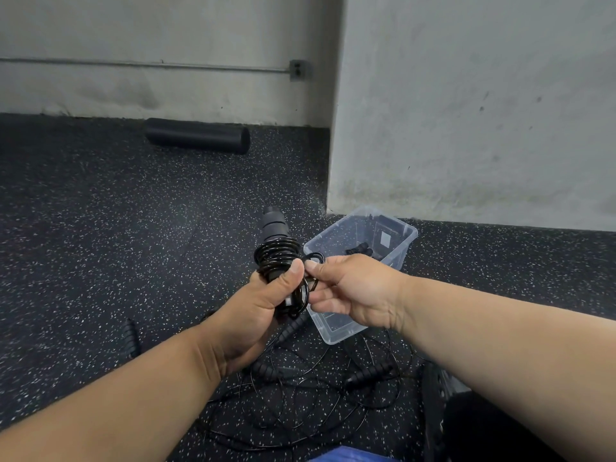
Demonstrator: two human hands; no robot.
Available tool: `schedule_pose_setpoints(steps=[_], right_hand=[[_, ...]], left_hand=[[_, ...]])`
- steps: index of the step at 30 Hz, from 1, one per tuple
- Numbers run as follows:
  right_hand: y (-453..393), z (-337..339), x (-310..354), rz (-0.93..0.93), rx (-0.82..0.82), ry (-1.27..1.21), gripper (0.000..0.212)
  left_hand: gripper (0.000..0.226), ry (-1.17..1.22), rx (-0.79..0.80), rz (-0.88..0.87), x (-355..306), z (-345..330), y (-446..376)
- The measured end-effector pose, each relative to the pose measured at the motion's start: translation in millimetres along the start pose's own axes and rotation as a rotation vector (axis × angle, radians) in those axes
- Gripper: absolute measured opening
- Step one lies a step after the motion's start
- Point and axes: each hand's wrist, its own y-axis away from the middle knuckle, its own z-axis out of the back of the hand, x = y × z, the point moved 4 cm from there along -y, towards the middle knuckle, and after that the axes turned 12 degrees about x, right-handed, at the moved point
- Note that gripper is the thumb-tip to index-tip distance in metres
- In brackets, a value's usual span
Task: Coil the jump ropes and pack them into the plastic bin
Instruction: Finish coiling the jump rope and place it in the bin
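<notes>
Your left hand (256, 311) grips a black rope bundle (278, 258), fingers curled round the handles with the thumb pressed on the wound cord; the handle ends stand up out of the coil, above the fist. Your right hand (350, 291) pinches a loose loop of that cord between thumb and forefinger, just beside the left thumb. Take the clear bin (400, 243) as the landmark: the bundle is held in the air just to its left, and your right hand and wrist cover the bin's near left part. Inside the bin, toward its far end, lie dark items, one of them a ribbed handle; what else is there cannot be told. In front of the bin, on the speckled floor (100, 245), a tangle of loose ropes (316, 388) lies spread out, with several ribbed handles among the thin cord, and one handle reaches up to the bin's near corner. Another ribbed handle (131, 338) lies apart, well to the left of the bin. Far beyond the bin to the left, a black foam roller (198, 135) rests along the wall. A wall corner (336, 128) stands directly behind the bin.
</notes>
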Motion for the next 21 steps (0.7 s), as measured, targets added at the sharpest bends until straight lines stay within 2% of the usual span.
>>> schedule_pose_setpoints(steps=[3,7,12,18,21], right_hand=[[2,-1,-1,-0.036,0.054,0.017,0.026],[8,0,3,-0.069,0.118,-0.045,0.013],[9,-1,5,-0.066,0.111,-0.114,0.01],[12,-7,4,-0.037,0.123,-0.256,0.012],[14,-12,5,0.005,0.127,-0.326,0.012]], left_hand=[[0.053,0.009,-0.012,0.04,-1,-1,1],[0.052,0.01,-0.023,0.05,-1,0,2],[0.061,0.023,-0.03,0.083,4,0,-1],[0.081,-0.044,-0.117,0.073,2,6,0],[0.073,-0.012,-0.104,0.048,1,3,-1]])
